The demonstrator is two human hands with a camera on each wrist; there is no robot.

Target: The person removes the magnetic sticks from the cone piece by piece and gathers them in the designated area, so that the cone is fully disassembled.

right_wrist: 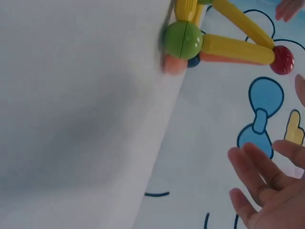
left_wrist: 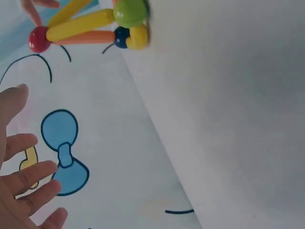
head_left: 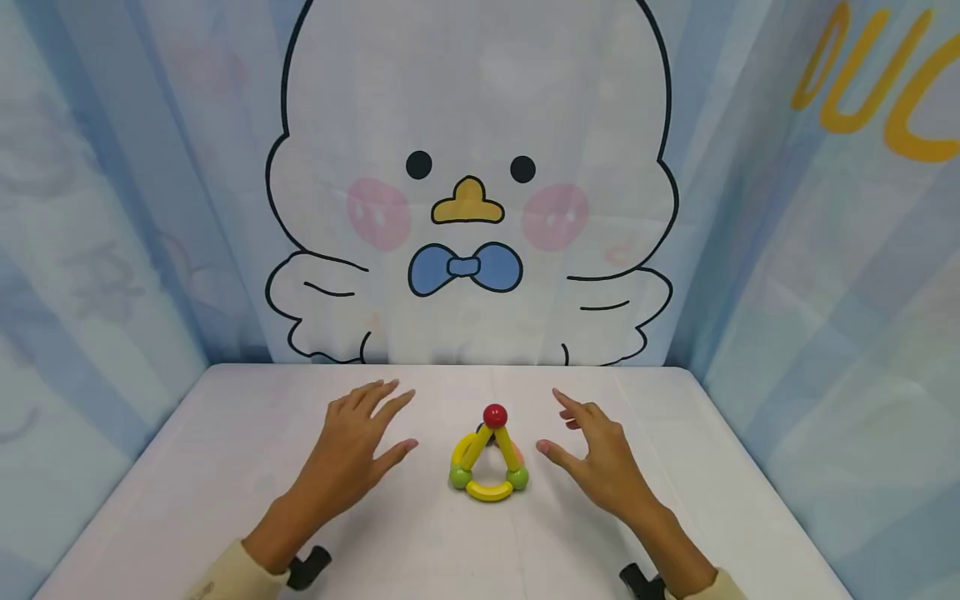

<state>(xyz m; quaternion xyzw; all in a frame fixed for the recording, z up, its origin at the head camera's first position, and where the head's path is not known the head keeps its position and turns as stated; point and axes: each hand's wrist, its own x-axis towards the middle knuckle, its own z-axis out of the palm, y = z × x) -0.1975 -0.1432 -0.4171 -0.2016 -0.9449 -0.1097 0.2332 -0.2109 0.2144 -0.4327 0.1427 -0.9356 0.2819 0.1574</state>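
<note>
A small pyramid of toy rods and balls [head_left: 489,491] stands on the white table between my hands. Its red ball [head_left: 495,416] forms the peak, with yellow rods sloping down to two green balls [head_left: 461,477] in front. Curved yellow pieces lie along the base; in the left wrist view an orange rod [left_wrist: 86,37] and a dark blue ball [left_wrist: 122,37] show at its back. To the left, my left hand [head_left: 352,442] hovers with fingers spread, apart from the pyramid. My right hand [head_left: 600,454] hovers on the other side, fingers loosely extended, touching nothing.
The white table [head_left: 420,550] runs back to a curtain [head_left: 465,100] printed with a white cartoon duck. More light blue curtain hangs along the left and right sides. A dark strap device [head_left: 309,568] sits at each wrist.
</note>
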